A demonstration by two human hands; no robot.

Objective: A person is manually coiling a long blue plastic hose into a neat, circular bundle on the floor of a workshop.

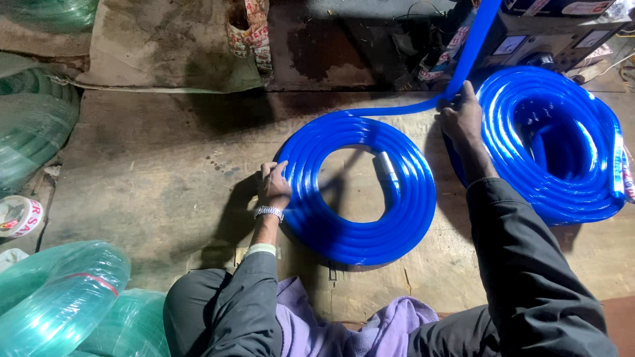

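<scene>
A: Head view, item one?

B: Blue hose coil [360, 192], lying flat on the surface [152, 172], ring-shaped, open middle facing up. A metal fitting [385, 166] sits inside the ring on its right, long axis running away from the person and slightly left.

A: Loose end?

B: One blue strand [466, 59] leaves the coil's far edge, runs right, then climbs steeply to the top of the frame.

A: Hands?

B: Left hand [273, 187] rests on the coil's left outer edge, fingers [276, 170] lying loosely over the hose, not clenched. Right hand [461, 119] is at the bend of the strand, fingers closed around it.

A: Neighbours?

B: Second blue coil [562, 145] just beside the first, to the right, partly behind the right forearm. Green hose rolls [63, 297] near left; more green hose [30, 132] far left. Tape roll [18, 216] at the left edge. Sacking [165, 46] along the far side. Purple cloth [344, 327] on the lap.

A: Open room?

B: Bare surface left of the coil, between it and the green rolls; a narrower strip at the near edge.
</scene>
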